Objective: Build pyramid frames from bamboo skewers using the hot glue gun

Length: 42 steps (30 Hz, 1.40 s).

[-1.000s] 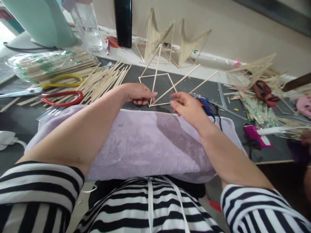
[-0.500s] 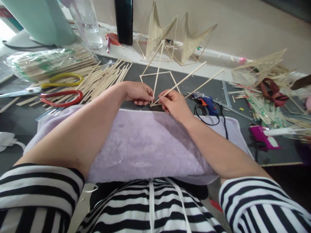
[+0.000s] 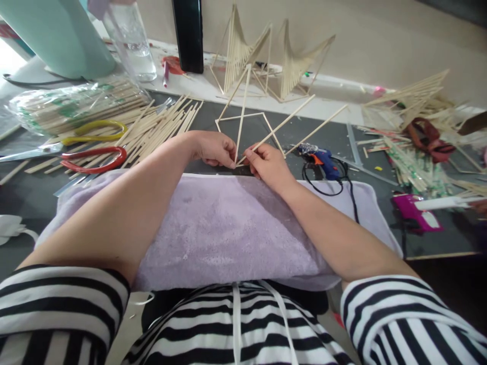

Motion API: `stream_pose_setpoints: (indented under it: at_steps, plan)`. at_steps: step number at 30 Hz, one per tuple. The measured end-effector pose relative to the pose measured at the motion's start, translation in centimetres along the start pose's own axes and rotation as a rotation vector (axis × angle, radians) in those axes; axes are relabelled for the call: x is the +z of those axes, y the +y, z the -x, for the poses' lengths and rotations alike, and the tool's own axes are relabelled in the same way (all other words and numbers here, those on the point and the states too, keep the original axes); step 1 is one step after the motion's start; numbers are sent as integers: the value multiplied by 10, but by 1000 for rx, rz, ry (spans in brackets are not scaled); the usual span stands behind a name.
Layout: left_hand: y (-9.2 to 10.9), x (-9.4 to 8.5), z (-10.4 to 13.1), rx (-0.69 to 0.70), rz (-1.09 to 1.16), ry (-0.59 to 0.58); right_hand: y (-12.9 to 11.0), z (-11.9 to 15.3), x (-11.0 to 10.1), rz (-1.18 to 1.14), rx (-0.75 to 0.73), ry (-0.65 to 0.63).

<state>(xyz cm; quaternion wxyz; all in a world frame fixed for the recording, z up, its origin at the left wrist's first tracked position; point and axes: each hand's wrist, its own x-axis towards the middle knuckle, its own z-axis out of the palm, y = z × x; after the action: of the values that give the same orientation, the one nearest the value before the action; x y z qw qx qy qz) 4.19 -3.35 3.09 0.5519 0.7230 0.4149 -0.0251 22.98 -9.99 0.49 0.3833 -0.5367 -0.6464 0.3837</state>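
Frame (image 3: 242, 117) stands at twelve o'clock beyond the towel (image 3: 228, 228). On my feed, the left hand (image 3: 218, 149) pinches its near corner; the right hand (image 3: 268, 165) pinches the slanted stick (image 3: 283, 126) low down. I'd brace that corner, keeping the angle steady. A second ago, my right was looser, farther off.

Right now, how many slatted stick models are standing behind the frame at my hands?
2: the left model directly behind the stick frame, the right model beside it. A fan of sticks at far right may be another; its base is hidden.
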Motion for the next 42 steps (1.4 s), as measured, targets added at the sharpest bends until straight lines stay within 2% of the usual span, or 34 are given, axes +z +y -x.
stream_pose_setpoints:
  at_steps: [15, 32, 42]
  plan:
    - [3, 2, 5, -18, -10, -2, 3, 0, 5, -113, 62, -44]
    - [-2, 2, 0, 8, 41, -8, 3, 1, 7, -113, 28, -62]
    - [-3, -3, 5, 50, 41, -67, 9, -1, 7, -95, -9, -70]
